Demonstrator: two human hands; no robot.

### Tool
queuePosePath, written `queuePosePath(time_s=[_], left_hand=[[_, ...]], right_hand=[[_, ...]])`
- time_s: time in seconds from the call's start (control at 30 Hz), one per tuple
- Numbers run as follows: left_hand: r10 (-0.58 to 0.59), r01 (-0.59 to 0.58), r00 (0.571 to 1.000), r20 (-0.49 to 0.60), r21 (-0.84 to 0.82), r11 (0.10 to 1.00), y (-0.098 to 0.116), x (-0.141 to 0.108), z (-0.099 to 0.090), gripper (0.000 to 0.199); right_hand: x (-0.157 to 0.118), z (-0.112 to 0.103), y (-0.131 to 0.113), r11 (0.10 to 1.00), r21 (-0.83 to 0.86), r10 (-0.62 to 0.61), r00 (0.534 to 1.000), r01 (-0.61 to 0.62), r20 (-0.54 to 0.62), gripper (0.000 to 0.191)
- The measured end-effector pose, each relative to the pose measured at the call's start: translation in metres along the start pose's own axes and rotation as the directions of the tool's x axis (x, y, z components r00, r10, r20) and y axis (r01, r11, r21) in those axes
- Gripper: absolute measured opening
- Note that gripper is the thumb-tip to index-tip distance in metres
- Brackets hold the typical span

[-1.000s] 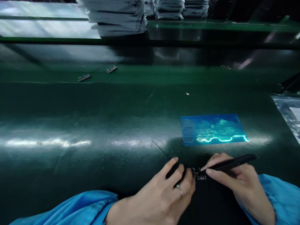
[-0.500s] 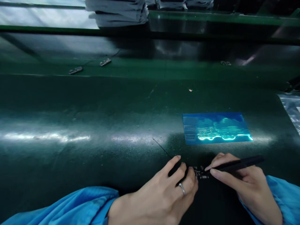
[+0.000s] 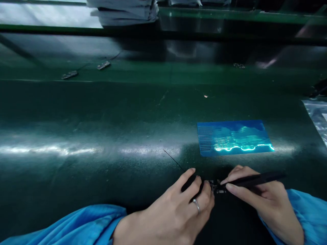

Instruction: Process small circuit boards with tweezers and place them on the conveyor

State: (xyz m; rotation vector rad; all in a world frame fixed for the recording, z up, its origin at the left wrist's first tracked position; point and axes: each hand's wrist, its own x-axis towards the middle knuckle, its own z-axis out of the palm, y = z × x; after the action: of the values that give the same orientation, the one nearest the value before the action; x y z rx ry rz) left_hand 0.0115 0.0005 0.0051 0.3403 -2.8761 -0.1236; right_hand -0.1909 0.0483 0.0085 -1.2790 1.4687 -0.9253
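Observation:
My left hand (image 3: 176, 206), with a ring on one finger, has its fingers curled over the left part of a small dark circuit board (image 3: 220, 190). A thin black wire (image 3: 173, 159) runs up and left from under these fingers. In my right hand (image 3: 265, 200) is a slim black pen-like tool (image 3: 255, 179), pinched between thumb and fingers. The tool's tip end is at the right part of the board; its exact contact is too small to tell. Just beyond the hands lies a shiny blue sheet (image 3: 235, 137) with rows of small marks.
Two small parts with wires (image 3: 104, 65) lie at the back left of the green table (image 3: 102, 109), another small part (image 3: 239, 66) at the back right. A clear plastic bag (image 3: 316, 114) is at the right edge. Stacked grey material (image 3: 125, 12) sits behind, on a shelf.
The whole view has shifted slightly, so the background things and both hands appear a little further left. Both hands keep nearly the same pose at the board.

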Motion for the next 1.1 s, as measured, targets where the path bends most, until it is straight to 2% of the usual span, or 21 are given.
queuePosePath(time_s=[0.1,0.23,0.6,1.1], left_hand=[[0.005,-0.005,1.000,-0.030,-0.022,1.000,-0.0001,-0.0004,0.0020,0.037],[-0.008,0.008,1.000,-0.002,-0.022,1.000,0.0001,-0.0011,0.0021,0.041],[0.013,-0.013,1.000,0.025,0.004,1.000,-0.0005,-0.0006,-0.0016,0.038],[0.031,-0.032,0.999,0.019,0.011,0.999,0.0005,0.0024,0.0038,0.034]], right_hand=[[-0.0015,-0.0003,0.0003,1.000,0.004,-0.006,1.000,0.006,0.005,0.012],[-0.0009,-0.0001,0.0018,0.999,0.007,-0.035,0.999,0.035,0.008,0.009],[-0.0003,-0.0005,0.0013,0.998,-0.009,-0.065,0.998,0.065,0.009,0.008],[0.0014,0.0002,0.0006,0.997,-0.002,-0.074,0.997,0.074,0.012,0.009]])
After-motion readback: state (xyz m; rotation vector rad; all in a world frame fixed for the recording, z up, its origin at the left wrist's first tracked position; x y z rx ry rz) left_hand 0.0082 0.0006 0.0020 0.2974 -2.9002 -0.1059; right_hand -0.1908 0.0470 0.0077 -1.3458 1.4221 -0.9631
